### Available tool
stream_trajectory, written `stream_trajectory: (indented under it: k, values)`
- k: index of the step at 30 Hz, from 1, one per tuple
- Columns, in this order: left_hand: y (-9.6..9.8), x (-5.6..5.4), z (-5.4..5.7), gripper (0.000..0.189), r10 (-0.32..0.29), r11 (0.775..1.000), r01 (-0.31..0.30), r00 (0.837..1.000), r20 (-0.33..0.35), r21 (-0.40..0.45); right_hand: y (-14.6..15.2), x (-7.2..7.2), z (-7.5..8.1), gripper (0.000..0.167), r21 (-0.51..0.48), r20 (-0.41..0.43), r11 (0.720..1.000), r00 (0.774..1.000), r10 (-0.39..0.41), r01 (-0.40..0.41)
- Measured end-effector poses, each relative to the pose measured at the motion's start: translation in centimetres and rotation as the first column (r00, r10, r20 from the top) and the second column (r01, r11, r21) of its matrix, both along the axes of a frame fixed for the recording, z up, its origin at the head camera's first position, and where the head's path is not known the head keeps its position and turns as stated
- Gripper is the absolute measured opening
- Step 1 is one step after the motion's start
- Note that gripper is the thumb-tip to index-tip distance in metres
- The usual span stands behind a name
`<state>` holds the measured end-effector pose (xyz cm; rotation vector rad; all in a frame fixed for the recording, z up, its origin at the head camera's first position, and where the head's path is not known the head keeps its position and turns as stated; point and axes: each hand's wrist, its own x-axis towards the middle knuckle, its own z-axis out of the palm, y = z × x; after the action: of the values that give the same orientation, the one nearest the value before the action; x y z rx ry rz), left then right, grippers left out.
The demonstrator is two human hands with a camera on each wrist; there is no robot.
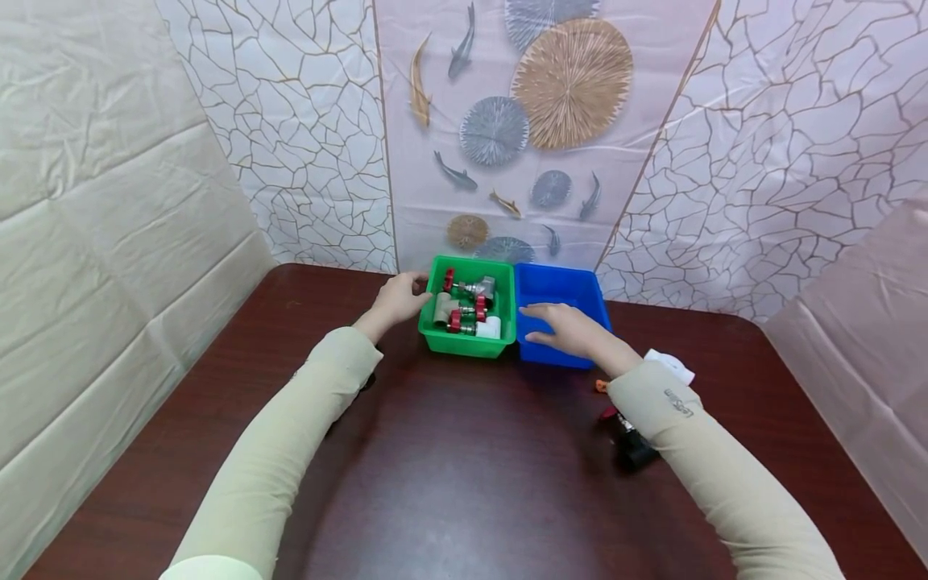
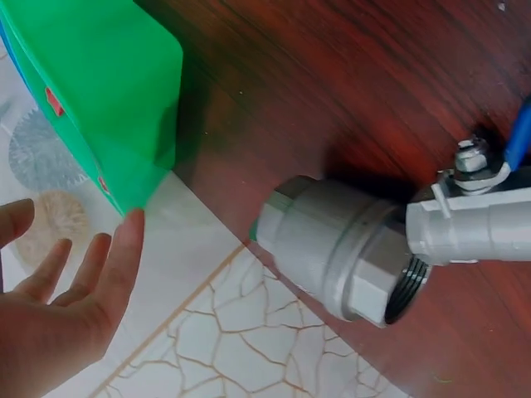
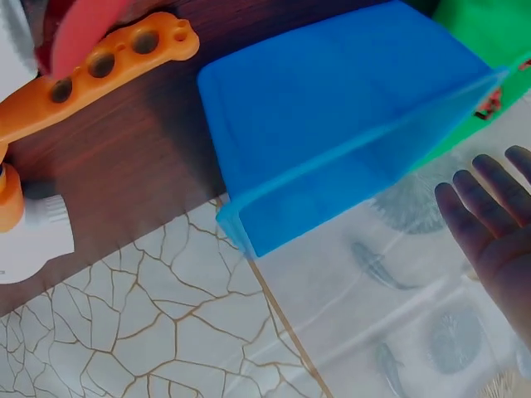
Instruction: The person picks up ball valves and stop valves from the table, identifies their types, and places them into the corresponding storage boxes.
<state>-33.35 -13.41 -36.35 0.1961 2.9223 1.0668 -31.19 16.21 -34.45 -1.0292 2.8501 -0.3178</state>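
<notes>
My left hand [image 1: 401, 300] is at the left rim of a green bin [image 1: 466, 346], fingers loosely bent and holding nothing. In the left wrist view, its fingertips [image 2: 131, 224] overlap the bin's edge. Inside the bin lie several valves with red handles, including one with a grey metal body [image 1: 484, 287], a beige one [image 1: 443, 309] and a white one [image 1: 489, 328]. Over the blue bin [image 1: 557, 355], directly right of the green one, my right hand [image 1: 565, 329] hovers with relaxed fingers and nothing in its grasp. It covers part of that bin's inside.
Beside the left arm lie a silver metal fitting [image 2: 332, 249] and a valve with a blue handle [image 2: 521, 133]. Near the right forearm are an orange handle with holes [image 3: 99, 66], a white fitting [image 1: 670, 366] and a black-bodied valve [image 1: 636, 451]. Patterned cloth hangs behind the table.
</notes>
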Motion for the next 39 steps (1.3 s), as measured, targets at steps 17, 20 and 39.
stream_trajectory:
  k: [17,20,39]
  values:
    - [-2.5,-0.2,-1.2,0.046,0.015,0.992,-0.032,0.99,0.14,0.121,4.4,4.5,1.3,0.043,-0.124,0.033,0.991,0.998,0.046,-0.041]
    - [-3.4,-1.2,-2.4,0.051,-0.039,0.979,-0.002,0.979,0.199,0.204,5.3,5.6,1.3,0.039,-0.132,0.015,0.989,0.998,0.069,-0.066]
    - [-2.6,0.7,-1.5,0.049,-0.011,0.858,-0.228,0.888,0.459,0.461,11.2,8.9,-0.2,0.06,-0.125,-0.155,0.976,0.975,0.157,-0.177]
